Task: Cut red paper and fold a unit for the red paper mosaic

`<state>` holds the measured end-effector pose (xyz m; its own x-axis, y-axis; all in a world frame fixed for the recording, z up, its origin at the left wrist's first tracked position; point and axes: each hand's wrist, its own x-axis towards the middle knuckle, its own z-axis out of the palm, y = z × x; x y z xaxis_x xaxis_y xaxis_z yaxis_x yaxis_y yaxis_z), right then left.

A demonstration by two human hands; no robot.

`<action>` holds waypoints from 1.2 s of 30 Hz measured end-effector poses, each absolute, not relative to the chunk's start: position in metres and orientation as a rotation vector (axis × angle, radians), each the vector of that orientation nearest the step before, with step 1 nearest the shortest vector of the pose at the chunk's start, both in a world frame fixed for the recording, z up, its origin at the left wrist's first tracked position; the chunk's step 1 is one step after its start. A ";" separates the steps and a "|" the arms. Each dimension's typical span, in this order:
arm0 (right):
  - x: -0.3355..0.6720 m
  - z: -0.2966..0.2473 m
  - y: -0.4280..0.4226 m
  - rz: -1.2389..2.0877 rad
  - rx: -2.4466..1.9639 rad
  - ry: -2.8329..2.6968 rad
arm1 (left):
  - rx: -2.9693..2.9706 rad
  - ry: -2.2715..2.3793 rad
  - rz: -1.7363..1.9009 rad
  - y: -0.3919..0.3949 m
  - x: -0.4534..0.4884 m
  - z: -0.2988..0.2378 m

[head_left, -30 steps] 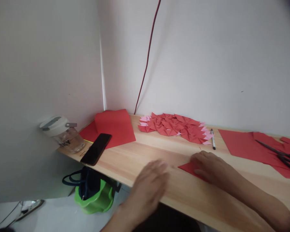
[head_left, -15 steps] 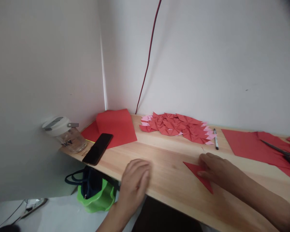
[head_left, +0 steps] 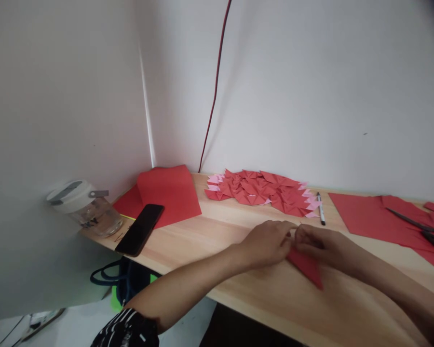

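A folded red paper triangle (head_left: 306, 268) lies on the wooden table in front of me, its lower corner pointing toward the near edge. My left hand (head_left: 269, 243) grips its upper left part, with the fingers closed around the corner. My right hand (head_left: 318, 243) pinches the same piece at its upper edge, thumb and fingers pressed together. The two hands nearly touch at the fingertips and cover the top of the paper. Behind them lies a cluster of folded red and pink paper pieces (head_left: 264, 188).
A marker (head_left: 321, 209) lies beside the cluster. To the right, black scissors (head_left: 419, 226) rest on red paper (head_left: 354, 212). At the left are a phone (head_left: 140, 230), red sheets (head_left: 169, 195) and a lidded clear cup (head_left: 97, 217) near the table edge. A dark bag (head_left: 125, 284) hangs below.
My left hand has moved right from over the bare table to the red paper triangle and closed on its corner. My right hand stays on the paper. The view has shifted slightly.
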<state>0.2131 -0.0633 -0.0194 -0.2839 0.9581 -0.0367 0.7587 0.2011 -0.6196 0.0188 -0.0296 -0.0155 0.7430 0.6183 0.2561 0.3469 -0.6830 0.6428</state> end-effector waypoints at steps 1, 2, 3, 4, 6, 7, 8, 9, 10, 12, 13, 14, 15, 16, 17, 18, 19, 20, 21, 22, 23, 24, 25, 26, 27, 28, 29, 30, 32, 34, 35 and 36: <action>0.214 -0.014 -0.058 0.793 -1.599 -2.067 | 2.270 0.750 0.632 -0.025 0.020 -0.017; 0.214 -0.008 -0.054 0.804 -1.596 -2.014 | 2.180 0.772 0.642 -0.020 0.020 -0.018; 0.213 -0.003 -0.050 0.805 -1.600 -1.956 | 2.090 0.789 0.649 -0.016 0.020 -0.020; 0.212 0.001 -0.048 0.825 -1.605 -1.910 | 1.998 0.799 0.652 -0.013 0.018 -0.021; 0.210 0.005 -0.046 0.940 -1.562 -1.799 | 1.766 0.781 0.640 -0.008 0.014 -0.023; 0.209 0.005 -0.046 0.975 -1.540 -1.714 | 1.646 0.759 0.635 -0.007 0.012 -0.024; 0.208 0.004 -0.047 1.008 -1.528 -1.642 | 1.545 0.724 0.608 -0.006 0.009 -0.024; 0.208 0.002 -0.049 1.030 -1.514 -1.584 | 1.445 0.702 0.593 -0.005 0.007 -0.024; 0.208 -0.001 -0.051 1.058 -1.499 -1.544 | 1.362 0.693 0.571 -0.005 0.005 -0.023; 0.209 -0.005 -0.054 1.107 -1.467 -1.476 | 1.275 0.669 0.543 -0.006 0.003 -0.021; 0.209 -0.007 -0.055 1.124 -1.456 -1.451 | 1.247 0.655 0.532 -0.007 0.003 -0.020; 0.209 -0.008 -0.055 1.135 -1.447 -1.435 | 1.224 0.645 0.526 -0.007 0.003 -0.019; 0.208 -0.009 -0.056 1.150 -1.432 -1.421 | 1.205 0.636 0.522 -0.008 0.003 -0.017; 0.207 -0.009 -0.056 1.173 -1.409 -1.405 | 1.188 0.632 0.521 -0.009 0.003 -0.017; 0.206 -0.009 -0.057 1.205 -1.376 -1.382 | 1.174 0.632 0.521 -0.010 0.004 -0.016; 0.205 -0.009 -0.057 1.251 -1.334 -1.350 | 1.163 0.632 0.519 -0.010 0.004 -0.016; 0.204 -0.010 -0.058 1.308 -1.290 -1.309 | 1.152 0.631 0.519 -0.010 0.004 -0.016; 0.203 -0.010 -0.058 1.372 -1.253 -1.261 | 1.136 0.628 0.517 -0.010 0.003 -0.016; 0.203 -0.011 -0.059 1.437 -1.228 -1.213 | 1.118 0.623 0.514 -0.010 0.003 -0.016; 0.203 -0.012 -0.060 1.494 -1.215 -1.176 | 1.095 0.614 0.508 -0.010 0.002 -0.016; 0.203 -0.013 -0.060 1.526 -1.213 -1.153 | 1.072 0.604 0.498 -0.010 0.002 -0.016; 0.204 -0.014 -0.061 1.533 -1.220 -1.150 | 1.045 0.596 0.486 -0.010 0.001 -0.015; 0.205 -0.015 -0.061 1.516 -1.232 -1.166 | 1.020 0.591 0.471 -0.010 0.001 -0.015; 0.206 -0.015 -0.061 1.479 -1.246 -1.196 | 1.000 0.588 0.456 -0.010 0.001 -0.014; 0.208 -0.015 -0.061 1.432 -1.261 -1.233 | 0.983 0.587 0.444 -0.010 0.001 -0.013; 0.209 -0.014 -0.061 1.385 -1.276 -1.278 | 0.973 0.588 0.437 -0.010 0.001 -0.013; 0.211 -0.013 -0.061 1.340 -1.292 -1.329 | 0.969 0.590 0.435 -0.011 0.001 -0.013; 0.212 -0.011 -0.061 1.297 -1.308 -1.384 | 0.971 0.589 0.439 -0.011 0.001 -0.012; 0.213 -0.007 -0.060 1.211 -1.332 -1.492 | 0.978 0.585 0.449 -0.012 0.001 -0.013; 0.213 -0.003 -0.059 1.139 -1.352 -1.586 | 0.987 0.594 0.454 -0.012 0.001 -0.014; 0.213 -0.002 -0.058 1.104 -1.364 -1.621 | 0.991 0.603 0.456 -0.011 0.001 -0.014; 0.212 -0.001 -0.057 1.068 -1.375 -1.651 | 0.994 0.613 0.458 -0.011 0.001 -0.015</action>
